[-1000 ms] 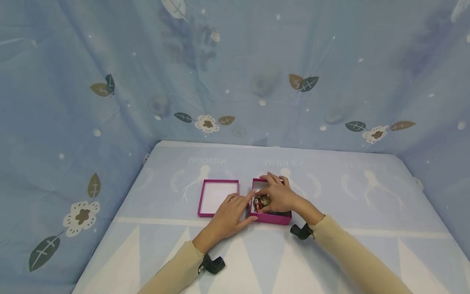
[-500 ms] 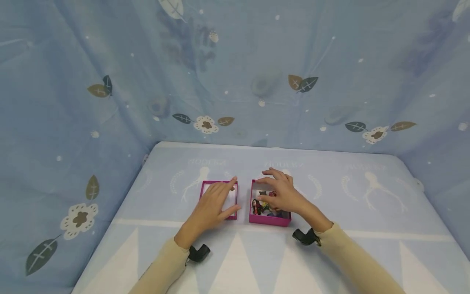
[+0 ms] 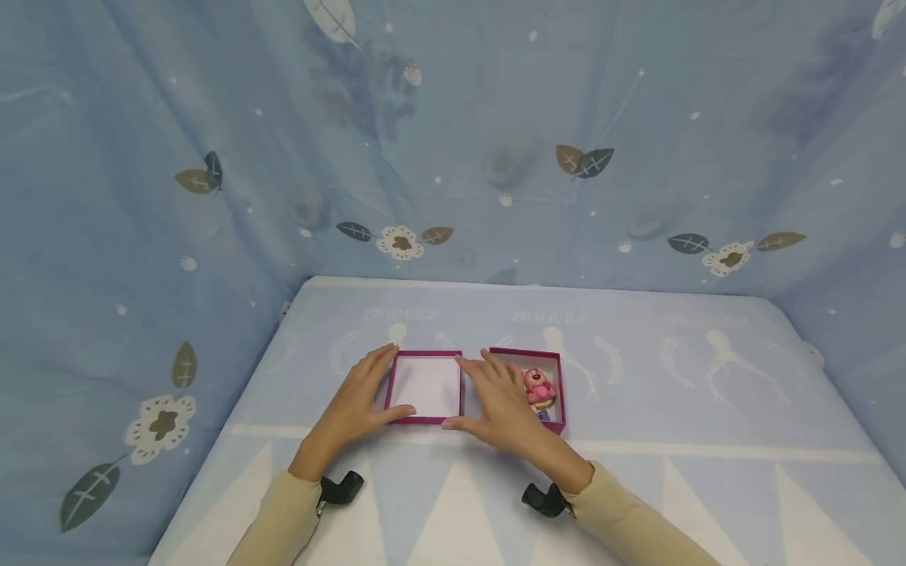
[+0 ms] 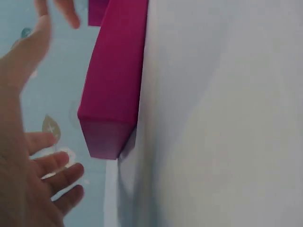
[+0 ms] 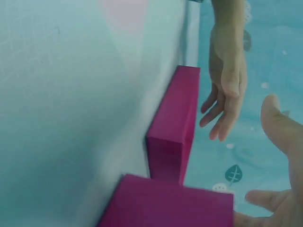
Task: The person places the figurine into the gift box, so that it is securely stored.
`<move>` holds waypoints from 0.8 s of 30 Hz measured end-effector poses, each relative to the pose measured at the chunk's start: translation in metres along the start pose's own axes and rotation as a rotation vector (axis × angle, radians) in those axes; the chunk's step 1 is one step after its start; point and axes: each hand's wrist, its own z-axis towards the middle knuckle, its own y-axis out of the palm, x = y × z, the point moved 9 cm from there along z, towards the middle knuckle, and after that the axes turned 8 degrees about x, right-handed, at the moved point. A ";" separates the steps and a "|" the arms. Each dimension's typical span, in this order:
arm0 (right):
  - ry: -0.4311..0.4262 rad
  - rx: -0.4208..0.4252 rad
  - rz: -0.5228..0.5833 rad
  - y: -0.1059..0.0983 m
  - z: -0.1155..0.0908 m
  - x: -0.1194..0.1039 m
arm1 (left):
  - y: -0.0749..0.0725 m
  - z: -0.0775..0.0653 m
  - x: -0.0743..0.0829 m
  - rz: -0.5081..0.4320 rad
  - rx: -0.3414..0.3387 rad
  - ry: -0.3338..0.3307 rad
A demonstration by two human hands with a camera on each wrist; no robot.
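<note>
A shallow magenta box lid point(image 3: 425, 353) with a white inside lies hollow side up on the table. My left hand point(image 3: 359, 398) hovers at its left edge, fingers extended and thumb over the near edge. Across from it, my right hand point(image 3: 499, 405) spreads over the lid's right side, thumb near the front corner. Both hands appear apart from the lid point(image 5: 173, 111) in the right wrist view. To the right stands a deeper magenta box point(image 3: 561, 389) with a pink bear figurine point(image 3: 538, 387) in it. My right hand hides the box's left part.
A pale patterned cloth point(image 3: 708, 393) covers the table. Behind and beside it hang blue curtains point(image 3: 453, 141) printed with leaves and flowers. Each wrist carries a black camera mount, one on the left point(image 3: 343, 488) and one on the right point(image 3: 543, 500).
My left hand has moved left, from the box to the lid's left side. My right hand has left the figurines and moved left to the lid. The box and lid stay about where they were.
</note>
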 end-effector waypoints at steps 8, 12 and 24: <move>-0.007 -0.011 -0.140 0.019 -0.001 0.001 | 0.012 -0.011 -0.027 -0.054 -0.096 -0.122; -0.021 -0.028 -0.214 0.025 -0.001 0.002 | 0.016 -0.013 -0.034 -0.065 -0.112 -0.128; -0.037 -0.035 -0.291 0.029 0.002 -0.005 | 0.022 -0.015 -0.036 -0.086 -0.118 -0.097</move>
